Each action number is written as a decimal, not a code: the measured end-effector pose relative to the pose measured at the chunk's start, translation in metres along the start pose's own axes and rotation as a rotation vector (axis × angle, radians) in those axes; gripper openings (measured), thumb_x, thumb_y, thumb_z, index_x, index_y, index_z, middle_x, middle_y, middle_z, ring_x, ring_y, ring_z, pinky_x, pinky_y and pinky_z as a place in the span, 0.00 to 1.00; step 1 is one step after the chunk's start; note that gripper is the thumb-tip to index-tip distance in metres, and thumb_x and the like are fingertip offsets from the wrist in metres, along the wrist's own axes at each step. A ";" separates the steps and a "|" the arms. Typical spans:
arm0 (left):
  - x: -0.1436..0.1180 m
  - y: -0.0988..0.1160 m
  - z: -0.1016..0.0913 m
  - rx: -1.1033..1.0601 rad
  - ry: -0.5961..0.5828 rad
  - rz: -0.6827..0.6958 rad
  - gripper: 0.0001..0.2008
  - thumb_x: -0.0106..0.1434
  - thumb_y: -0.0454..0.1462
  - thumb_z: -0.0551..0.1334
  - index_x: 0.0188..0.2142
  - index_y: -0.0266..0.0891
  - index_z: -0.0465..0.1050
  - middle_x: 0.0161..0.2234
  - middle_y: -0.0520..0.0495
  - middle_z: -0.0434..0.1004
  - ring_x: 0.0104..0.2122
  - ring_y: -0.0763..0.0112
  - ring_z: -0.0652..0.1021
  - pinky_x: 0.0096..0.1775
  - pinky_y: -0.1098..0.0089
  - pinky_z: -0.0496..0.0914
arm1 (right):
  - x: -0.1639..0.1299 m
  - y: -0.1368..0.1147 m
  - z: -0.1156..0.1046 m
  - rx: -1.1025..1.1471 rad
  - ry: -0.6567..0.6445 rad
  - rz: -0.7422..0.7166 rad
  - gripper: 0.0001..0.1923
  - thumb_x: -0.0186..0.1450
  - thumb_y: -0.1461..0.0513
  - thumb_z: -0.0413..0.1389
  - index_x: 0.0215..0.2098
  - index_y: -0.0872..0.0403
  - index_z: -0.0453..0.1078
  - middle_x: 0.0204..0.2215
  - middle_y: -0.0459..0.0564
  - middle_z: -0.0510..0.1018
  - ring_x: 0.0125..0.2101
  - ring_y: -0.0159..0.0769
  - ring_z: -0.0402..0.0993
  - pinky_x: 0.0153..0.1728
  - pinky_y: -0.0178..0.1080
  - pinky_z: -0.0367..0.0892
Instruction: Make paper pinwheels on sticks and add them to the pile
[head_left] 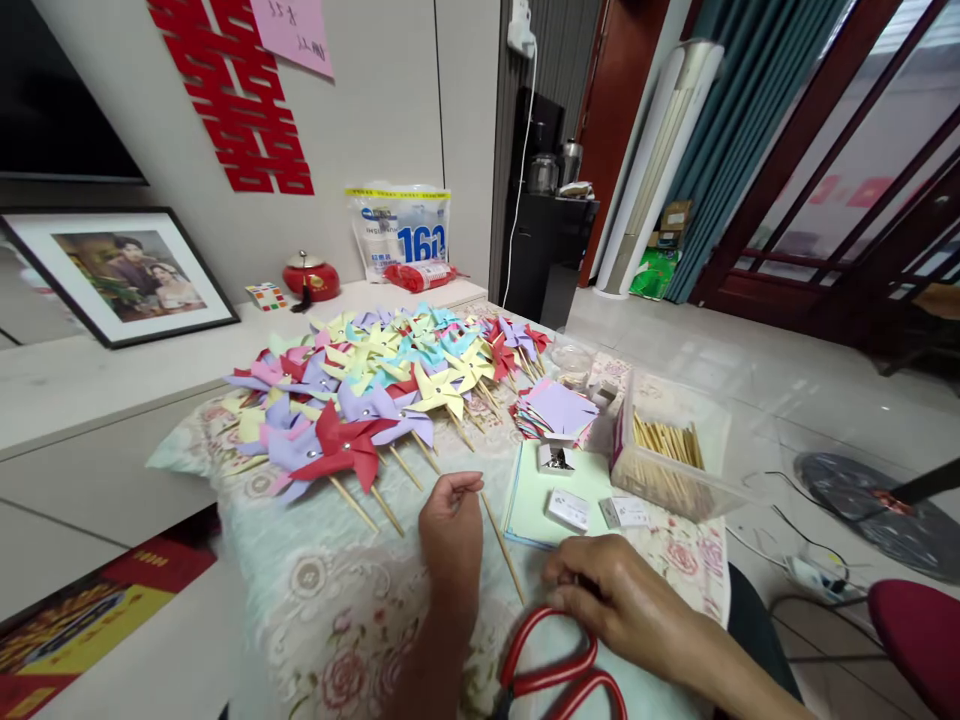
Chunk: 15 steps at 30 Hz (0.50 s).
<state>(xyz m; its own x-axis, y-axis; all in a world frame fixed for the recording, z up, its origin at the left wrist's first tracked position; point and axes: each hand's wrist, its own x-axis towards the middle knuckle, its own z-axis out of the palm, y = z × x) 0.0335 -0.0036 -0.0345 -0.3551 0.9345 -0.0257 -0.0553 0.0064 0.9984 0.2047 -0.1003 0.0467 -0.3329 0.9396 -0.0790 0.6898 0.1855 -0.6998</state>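
— How far along are you, judging by the table?

— Well along, I'd say. A big heap of finished paper pinwheels (375, 390) already lies across the flowered tablecloth (315, 590), sticks pointing toward you, in red, purple, yellow and blue. That part is done.

— And what's left?

— Plenty of material. A stack of cut paper squares (556, 408) sits just beyond the green sheet (529, 500), and the clear box of wooden sticks (664, 455) beside it looks well filled. So more pinwheels can be made, as I judge it.

— What are your hands doing?

— Your left hand (450, 525) is curled closed, fingers pinched together on the upper end of a bare wooden stick (504, 548) that lies slanted on the cloth between your two hands. No paper is on that stick yet, so this one is only starting. Your right hand (611, 595) rests on the red scissors (551, 670) near the table edge, fingers bent over the handle area; whether it truly grips them or only lies on top, I cannot tell.

— Anything else close by?

— Small white packets (568, 508) on the green sheet, just beyond your right hand.
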 end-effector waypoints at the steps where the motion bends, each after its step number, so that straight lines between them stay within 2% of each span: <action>1: 0.000 -0.001 0.000 0.001 0.000 0.002 0.07 0.51 0.36 0.62 0.29 0.39 0.78 0.29 0.46 0.82 0.33 0.61 0.80 0.43 0.61 0.72 | -0.003 0.006 -0.002 -0.003 0.003 0.014 0.05 0.66 0.65 0.56 0.33 0.52 0.73 0.28 0.44 0.78 0.29 0.32 0.72 0.31 0.32 0.61; 6: 0.001 -0.002 0.000 0.013 0.002 0.013 0.07 0.51 0.36 0.62 0.30 0.38 0.78 0.28 0.46 0.82 0.32 0.62 0.80 0.42 0.62 0.72 | 0.000 0.025 -0.015 -0.038 0.074 0.056 0.06 0.69 0.60 0.55 0.34 0.52 0.73 0.29 0.45 0.78 0.29 0.34 0.72 0.32 0.34 0.62; 12: 0.002 -0.006 0.000 0.006 -0.014 0.011 0.08 0.51 0.37 0.62 0.30 0.38 0.78 0.29 0.45 0.82 0.33 0.60 0.80 0.42 0.61 0.72 | 0.021 0.015 -0.024 -0.120 0.189 0.000 0.07 0.69 0.63 0.54 0.35 0.52 0.73 0.31 0.47 0.79 0.32 0.36 0.74 0.34 0.35 0.62; 15: 0.002 -0.008 0.000 0.001 -0.021 0.003 0.08 0.50 0.37 0.62 0.30 0.39 0.78 0.29 0.45 0.82 0.33 0.59 0.80 0.42 0.61 0.72 | 0.042 0.011 -0.037 -0.196 0.318 -0.063 0.08 0.70 0.64 0.52 0.37 0.53 0.74 0.33 0.50 0.80 0.35 0.38 0.76 0.36 0.36 0.63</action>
<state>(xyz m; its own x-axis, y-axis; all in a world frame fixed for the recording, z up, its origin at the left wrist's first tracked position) 0.0328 -0.0017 -0.0430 -0.3353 0.9418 -0.0220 -0.0536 0.0042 0.9986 0.2219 -0.0487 0.0619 -0.1837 0.9613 0.2055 0.7948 0.2683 -0.5444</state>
